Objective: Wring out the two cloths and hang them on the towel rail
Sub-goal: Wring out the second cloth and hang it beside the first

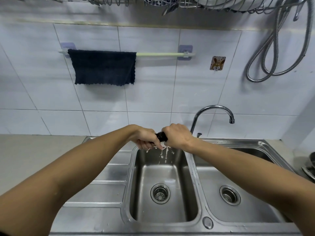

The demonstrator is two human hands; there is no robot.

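Observation:
A dark navy cloth (103, 67) hangs spread over the left part of the pale green towel rail (156, 54) on the tiled wall. Above the left sink basin (144, 189), my left hand (146, 137) and my right hand (177, 135) both grip a second dark cloth (161, 136), twisted into a tight roll. Only a short piece of it shows between the two fists. Water runs down from the roll in thin streams into the basin.
The curved tap (213, 113) stands behind my right hand. A second basin (238, 193) lies to the right, a ribbed draining board (109, 174) to the left. A metal hose (279, 48) hangs at the upper right, a dish rack (204, 4) overhead, and dishes (309, 166) at the right edge.

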